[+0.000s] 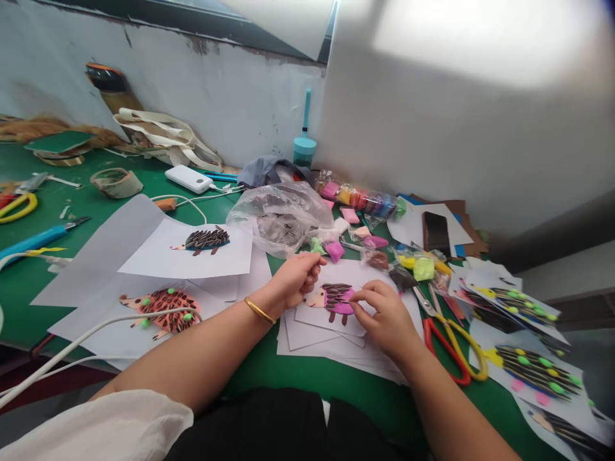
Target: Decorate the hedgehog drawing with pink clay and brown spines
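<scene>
A pink clay hedgehog [344,308] with rows of striped sunflower seeds [337,292] on its back lies on white paper [307,339] in front of me. My right hand [387,315] is at its right edge, thumb and forefinger closed in a pinch; whatever is between the tips is too small to make out. Above the hedgehog's head, my left hand [298,280] is curled closed, and its contents are hidden. Beyond it, a clear plastic bag [283,221] holds more dark seeds.
Scissors [451,349] with red and yellow handles lie to the right, near finished hedgehog pictures [533,371]. Clay packets [335,251] and a phone [435,234] sit farther back. Two hedgehog pictures [144,256] lie left, with a white cable [96,326] crossing there.
</scene>
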`<control>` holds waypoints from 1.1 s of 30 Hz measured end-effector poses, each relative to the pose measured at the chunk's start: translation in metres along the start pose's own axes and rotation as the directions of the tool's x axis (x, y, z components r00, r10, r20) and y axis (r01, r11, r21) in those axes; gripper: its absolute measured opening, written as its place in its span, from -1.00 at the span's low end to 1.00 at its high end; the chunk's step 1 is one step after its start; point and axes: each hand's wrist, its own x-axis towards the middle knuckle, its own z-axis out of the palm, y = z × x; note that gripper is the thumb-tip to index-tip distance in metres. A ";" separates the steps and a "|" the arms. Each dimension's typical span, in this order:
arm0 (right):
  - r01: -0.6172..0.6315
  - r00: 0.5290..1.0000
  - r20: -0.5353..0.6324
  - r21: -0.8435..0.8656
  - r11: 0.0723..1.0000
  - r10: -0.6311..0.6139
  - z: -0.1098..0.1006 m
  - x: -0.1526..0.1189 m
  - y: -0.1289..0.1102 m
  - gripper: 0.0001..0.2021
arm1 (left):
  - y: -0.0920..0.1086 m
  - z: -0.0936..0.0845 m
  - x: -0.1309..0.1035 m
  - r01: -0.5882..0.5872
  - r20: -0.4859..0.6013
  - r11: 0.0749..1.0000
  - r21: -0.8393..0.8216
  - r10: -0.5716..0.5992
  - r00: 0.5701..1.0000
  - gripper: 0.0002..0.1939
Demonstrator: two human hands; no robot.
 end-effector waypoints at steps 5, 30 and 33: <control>0.011 1.000 -0.010 -0.084 0.996 -0.012 0.011 -0.003 0.006 -0.90 | 0.000 -0.001 0.002 0.036 -0.038 0.998 -0.054 -0.038 0.999 -0.88; 0.108 0.992 0.097 -0.329 0.938 -0.081 0.023 -0.004 0.001 -0.85 | -0.003 -0.002 0.003 0.059 -0.020 0.991 -0.118 -0.062 0.998 -0.86; 0.109 0.993 0.083 -0.302 0.947 -0.088 0.020 -0.004 0.001 -0.90 | 0.000 -0.002 0.002 0.121 0.007 0.965 -0.235 -0.123 0.992 -0.85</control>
